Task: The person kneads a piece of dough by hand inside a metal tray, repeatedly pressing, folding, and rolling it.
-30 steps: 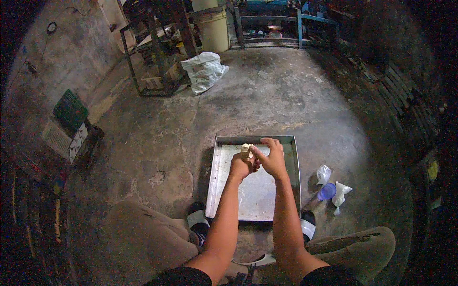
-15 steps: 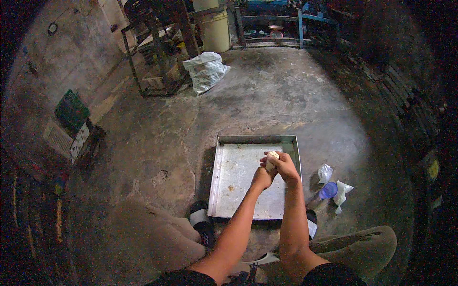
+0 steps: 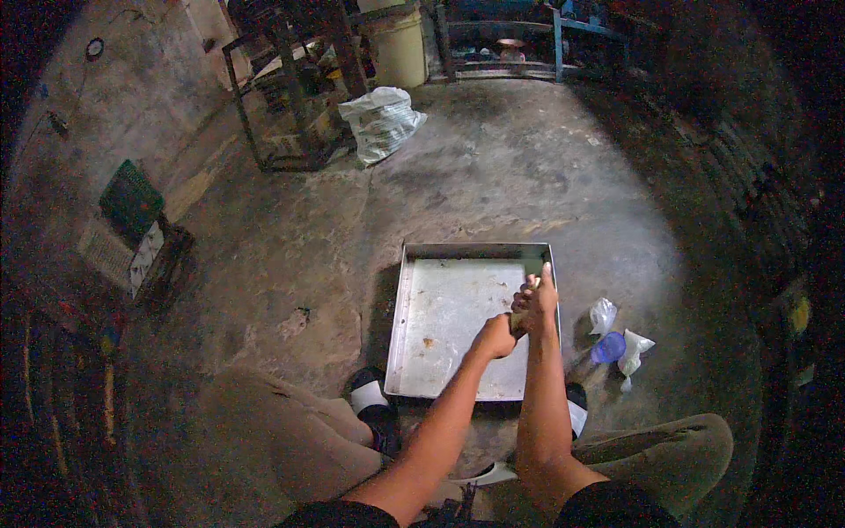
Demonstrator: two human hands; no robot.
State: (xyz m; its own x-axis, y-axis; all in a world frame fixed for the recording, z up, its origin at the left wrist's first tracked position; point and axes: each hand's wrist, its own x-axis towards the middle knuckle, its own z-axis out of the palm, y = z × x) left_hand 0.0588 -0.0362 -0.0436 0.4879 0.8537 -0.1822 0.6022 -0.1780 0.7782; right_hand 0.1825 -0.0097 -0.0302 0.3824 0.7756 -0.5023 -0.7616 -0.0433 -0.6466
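Note:
A shallow square metal tray (image 3: 440, 308) lies on the floor between my feet, with small brownish bits stuck to its bottom. Over its right half, my left hand (image 3: 495, 337) and my right hand (image 3: 541, 301) are close together. Both are closed around a pale, dough-like lump (image 3: 518, 325), of which only a little shows between them. The right hand is farther away, near the tray's right wall, its thumb pointing up. My fingers cover most of the lump, so its full shape is hidden.
Right of the tray stand a purple container (image 3: 608, 348) and two small white plastic bags (image 3: 602, 315). A white sack (image 3: 383, 128) sits farther off beside a dark frame (image 3: 255, 132). Behind are a yellowish bucket (image 3: 396, 53) and a blue bench (image 3: 558, 44). A green panel (image 3: 132, 198) leans at left.
My right hand has shifted right and its grip has turned, thumb up. The left hand has moved slightly right. The pale lump, visible on top before, is now mostly covered.

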